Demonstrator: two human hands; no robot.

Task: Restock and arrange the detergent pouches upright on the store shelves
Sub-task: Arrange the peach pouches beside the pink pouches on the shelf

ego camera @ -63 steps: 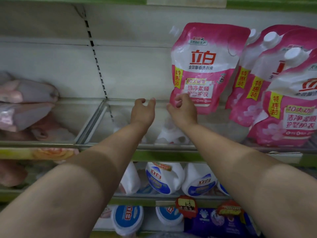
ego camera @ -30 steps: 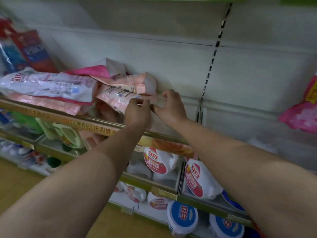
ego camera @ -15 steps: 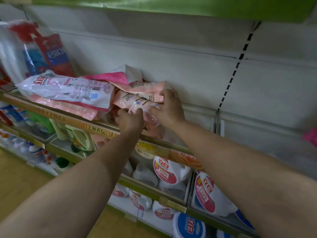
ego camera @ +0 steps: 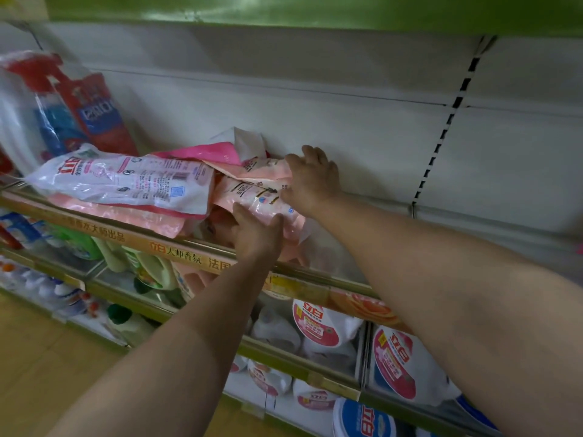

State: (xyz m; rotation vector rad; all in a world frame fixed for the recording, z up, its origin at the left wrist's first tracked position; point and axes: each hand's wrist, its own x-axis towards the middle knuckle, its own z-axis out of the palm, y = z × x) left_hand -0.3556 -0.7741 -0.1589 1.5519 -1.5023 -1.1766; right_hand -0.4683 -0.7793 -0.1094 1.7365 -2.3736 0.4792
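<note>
Head view, the only one. Both bare arms reach up and forward to the upper shelf point(ego camera: 195, 247), whose front rail carries an orange label strip with Chinese print. On it lies a heap of detergent pouches, all flat or slumped, none upright. The left hand point(ego camera: 257, 236) comes from below the rail; its fingers point(ego camera: 243, 216) and thumb are curled round the lower edge of a pale pink pouch point(ego camera: 252, 197) that lies tilted in the heap, printed back panel facing out. The right hand point(ego camera: 312, 181) sits at the right end of the same pouch, palm down; its thumb meets the pouch edge and its fingers are bent loosely over a second pink pouch point(ego camera: 268, 170) lying on top, so it appears to hold the ends of both, though the exact pinch is hidden behind the hand. Left of these, a white-and-pink pouch point(ego camera: 126, 181) lies on its side across a paler pink one, barcode up. Behind it a bright pink pouch point(ego camera: 208, 152) pokes out against the white back panel point(ego camera: 347, 130). At far left, a red-and-blue pack point(ego camera: 91, 118) stands wrapped in clear film. The shelf right of the hands shows bare back panel and a slotted upright point(ego camera: 441, 137). On the shelves below, white jugs point(ego camera: 318, 323) with pink labels lie on their sides, and green bottles point(ego camera: 151, 266) stand further left.
</note>
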